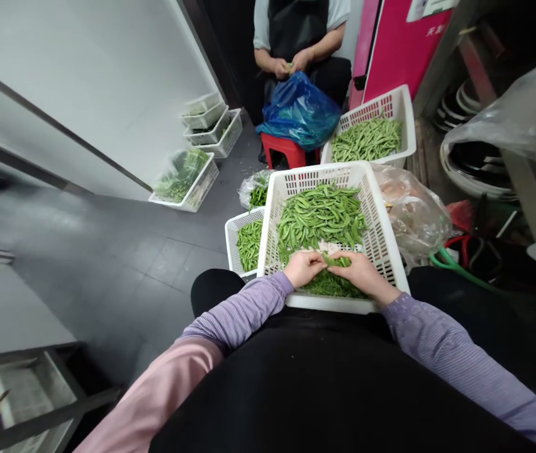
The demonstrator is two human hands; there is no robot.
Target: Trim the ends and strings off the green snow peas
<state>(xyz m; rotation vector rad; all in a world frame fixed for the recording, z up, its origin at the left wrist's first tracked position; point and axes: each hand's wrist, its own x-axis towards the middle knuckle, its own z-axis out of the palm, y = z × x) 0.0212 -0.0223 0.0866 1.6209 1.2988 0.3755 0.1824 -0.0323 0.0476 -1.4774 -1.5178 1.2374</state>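
Both hands are at work over the near edge of a white rectangular plastic basket with slotted walls [329, 304], set right in front of the body. Here's the left hand [304, 269], coming in from the near left corner, thumb and fingertips pinched together; whether anything sits between them is too small to tell. Opposite, the right hand [362, 274] leans in over the near right corner, fingers curled around slim green pods [342, 261], almost meeting the left. Below them, fine green trimmings [331, 286] fill the near edge, while a broad heap of flat green pods [322, 214] spreads towards the far edge. Just outside the left edge, a smaller white plastic basket [229, 242] carries more pods; beyond the far edge, a co-worker in a black apron [299, 31] sits behind a shiny blue plastic bag [301, 110] on a red plastic stool [284, 150].
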